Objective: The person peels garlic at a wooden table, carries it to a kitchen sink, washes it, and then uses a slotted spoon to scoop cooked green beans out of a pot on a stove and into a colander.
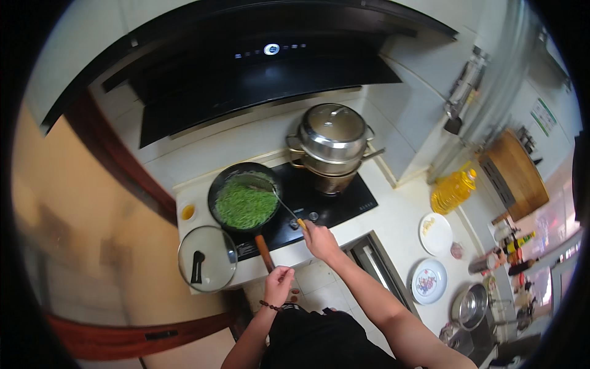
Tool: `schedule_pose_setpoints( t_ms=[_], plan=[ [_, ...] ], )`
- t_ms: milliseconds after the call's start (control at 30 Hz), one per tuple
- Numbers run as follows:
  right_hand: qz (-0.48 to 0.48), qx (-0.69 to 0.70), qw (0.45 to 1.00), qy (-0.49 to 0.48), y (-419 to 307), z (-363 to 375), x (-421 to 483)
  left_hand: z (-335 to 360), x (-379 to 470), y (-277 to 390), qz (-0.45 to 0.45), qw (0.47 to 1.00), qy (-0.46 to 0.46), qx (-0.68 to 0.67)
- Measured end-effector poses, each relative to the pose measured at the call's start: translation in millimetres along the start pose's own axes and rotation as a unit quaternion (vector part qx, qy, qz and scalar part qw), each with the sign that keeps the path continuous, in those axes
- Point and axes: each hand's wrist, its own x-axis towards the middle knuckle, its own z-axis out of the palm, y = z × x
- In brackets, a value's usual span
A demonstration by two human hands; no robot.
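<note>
My right hand (319,240) grips the yellow handle end of a long metal spatula (286,207). The spatula's blade rests at the upper right of chopped green vegetables (242,203) in a dark frying pan (213,196). The pan sits on the left side of a black glass cooktop (339,214), its wooden handle (263,251) pointing towards me. My left hand (278,287), fingers curled, is at the end of that handle; whether it grips it cannot be made out. A glass lid with a black handle (207,260) lies left of the pan handle.
A lidded steel steamer pot (329,143) stands on the cooktop's right side. A small cup (188,212) is left of the pan. Rightward on the counter are an oil bottle (451,191), a white plate (435,240), a patterned plate (428,293) and a steel bowl (469,306). A range hood (267,78) hangs above.
</note>
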Motion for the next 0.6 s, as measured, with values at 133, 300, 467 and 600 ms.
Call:
schedule_pose_setpoints(
  t_ms=[133, 300, 467, 600],
  plan=[
    [0.052, 0.118, 0.991, 0.039, 30, -25, -35, 28, 35, 0, -0.016, 0.995, -0.097, -0.003],
    [0.143, 0.205, 0.963, 0.106, 53, -63, -126, 66, 48, -18, -0.081, 0.97, -0.228, 0.017],
    [0.363, 0.476, 0.776, 0.2, 69, -114, -261, 127, 37, -49, -0.118, 0.928, -0.346, 0.078],
    [0.378, 0.569, 0.65, 0.332, 80, -141, -358, 190, 18, -66, -0.112, 0.886, -0.432, 0.123]
  ],
)
